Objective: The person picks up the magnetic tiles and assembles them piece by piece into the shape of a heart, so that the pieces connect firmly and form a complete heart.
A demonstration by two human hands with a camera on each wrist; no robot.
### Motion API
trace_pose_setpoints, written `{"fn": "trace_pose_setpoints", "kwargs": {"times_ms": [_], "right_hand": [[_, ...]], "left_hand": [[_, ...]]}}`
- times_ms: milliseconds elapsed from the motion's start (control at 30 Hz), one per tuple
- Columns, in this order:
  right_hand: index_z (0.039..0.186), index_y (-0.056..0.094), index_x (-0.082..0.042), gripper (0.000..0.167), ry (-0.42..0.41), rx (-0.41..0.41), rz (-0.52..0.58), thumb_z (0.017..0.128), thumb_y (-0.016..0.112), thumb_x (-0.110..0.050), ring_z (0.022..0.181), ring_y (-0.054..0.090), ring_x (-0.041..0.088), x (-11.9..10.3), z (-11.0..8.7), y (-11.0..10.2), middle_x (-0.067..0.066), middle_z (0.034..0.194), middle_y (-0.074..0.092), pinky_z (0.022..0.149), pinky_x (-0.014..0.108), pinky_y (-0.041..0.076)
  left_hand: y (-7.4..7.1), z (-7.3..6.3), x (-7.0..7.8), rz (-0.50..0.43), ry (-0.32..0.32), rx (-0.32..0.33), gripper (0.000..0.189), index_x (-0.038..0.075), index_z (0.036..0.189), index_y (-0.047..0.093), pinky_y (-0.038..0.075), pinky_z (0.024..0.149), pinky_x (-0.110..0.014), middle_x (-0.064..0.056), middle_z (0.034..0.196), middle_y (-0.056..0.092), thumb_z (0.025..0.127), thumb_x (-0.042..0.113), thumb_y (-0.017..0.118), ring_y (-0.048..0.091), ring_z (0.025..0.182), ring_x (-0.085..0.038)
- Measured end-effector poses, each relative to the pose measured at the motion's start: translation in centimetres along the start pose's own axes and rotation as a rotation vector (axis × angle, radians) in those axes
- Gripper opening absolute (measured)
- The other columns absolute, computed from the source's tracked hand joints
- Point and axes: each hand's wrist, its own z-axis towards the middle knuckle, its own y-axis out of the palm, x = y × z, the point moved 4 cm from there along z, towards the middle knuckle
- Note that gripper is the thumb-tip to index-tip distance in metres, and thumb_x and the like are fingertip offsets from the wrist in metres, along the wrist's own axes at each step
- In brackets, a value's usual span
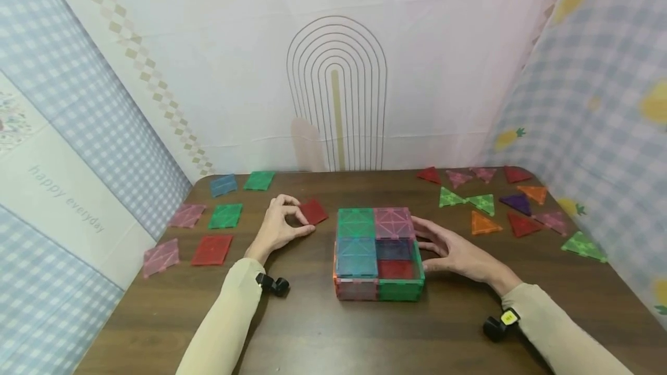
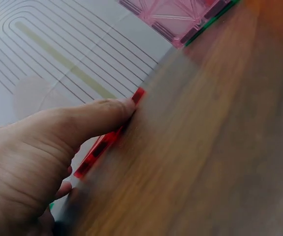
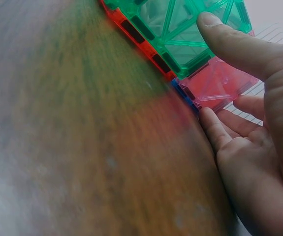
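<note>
A low box of see-through magnetic tiles sits at the middle of the wooden table. Green, pink and blue squares cover its top; the front right quarter is uncovered, showing red and dark blue inside. To its left, my left hand pinches a red square tile low over the table. The left wrist view shows the thumb along the edge of that red tile; the other fingers are mostly hidden. My right hand rests against the box's right side, thumb by the green wall, fingertips at the pink wall.
At the left lie loose square tiles: red, green, pink and blue. Several triangle tiles are spread at the right, among them an orange one and a purple one. A printed cloth hangs behind the table.
</note>
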Motion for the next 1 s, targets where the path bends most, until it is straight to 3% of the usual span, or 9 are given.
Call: {"fn": "trace_pose_setpoints", "kwargs": {"times_ms": [133,300,500,600,767,900,1000], "right_hand": [[0.180,0.013,-0.012,0.095,-0.004,-0.002,0.005,0.106,0.073,-0.001,0.152,0.049,0.005,0.1,0.0,0.1,0.029,0.181,0.019,0.117,0.025,0.050],[0.180,0.014,-0.012,0.095,-0.010,-0.001,0.003,0.106,0.073,-0.001,0.153,0.049,0.007,0.2,0.0,0.1,0.029,0.181,0.019,0.117,0.025,0.050],[0.180,0.015,-0.013,0.095,0.003,0.006,0.010,0.106,0.073,-0.001,0.155,0.048,0.014,0.3,0.0,0.1,0.028,0.181,0.020,0.117,0.026,0.050],[0.180,0.014,-0.013,0.095,0.012,0.003,0.014,0.106,0.073,-0.001,0.156,0.048,0.016,0.4,0.0,0.2,0.028,0.181,0.021,0.117,0.026,0.051],[0.180,0.015,-0.014,0.095,0.007,0.007,-0.008,0.106,0.074,-0.002,0.154,0.048,0.009,0.2,0.0,0.0,0.026,0.181,0.022,0.118,0.024,0.049],[0.180,0.015,-0.013,0.096,-0.004,0.003,-0.006,0.105,0.074,-0.001,0.153,0.048,0.005,0.0,0.1,-0.1,0.028,0.181,0.021,0.118,0.023,0.048],[0.180,0.014,-0.012,0.096,-0.001,0.003,0.001,0.105,0.074,-0.001,0.153,0.049,0.006,0.0,0.1,-0.1,0.028,0.181,0.020,0.118,0.023,0.049]], "left_hand": [[-0.4,-0.1,0.0,0.024,-0.054,-0.045,0.039,0.017,0.102,0.074,0.044,0.116,-0.061,-0.014,0.141,0.065,0.082,0.033,0.103,0.052,0.134,-0.039],[-0.8,0.0,-0.1,0.002,-0.098,-0.071,0.076,0.009,0.144,0.067,0.054,0.108,-0.052,-0.009,0.134,0.073,0.081,0.033,0.103,0.065,0.120,-0.031],[-1.0,0.0,-0.3,-0.086,-0.131,-0.042,0.078,0.008,0.147,0.069,0.056,0.108,-0.052,-0.007,0.135,0.076,0.080,0.030,0.103,0.067,0.119,-0.030],[-1.3,0.2,0.6,-0.131,-0.118,0.000,0.077,0.010,0.146,0.070,0.056,0.106,-0.052,-0.004,0.137,0.077,0.080,0.030,0.103,0.068,0.120,-0.029],[-2.0,1.3,4.9,-0.221,-0.014,0.009,0.073,0.012,0.144,0.072,0.055,0.106,-0.052,0.000,0.139,0.077,0.080,0.029,0.102,0.068,0.122,-0.027],[-2.0,1.7,9.2,-0.298,0.080,-0.046,0.074,0.017,0.144,0.072,0.052,0.110,-0.056,0.004,0.138,0.076,0.077,0.025,0.103,0.067,0.124,-0.022],[-1.4,1.6,12.1,-0.298,0.154,-0.106,0.074,0.017,0.143,0.072,0.052,0.110,-0.056,0.008,0.136,0.076,0.076,0.024,0.103,0.067,0.124,-0.017]]}}
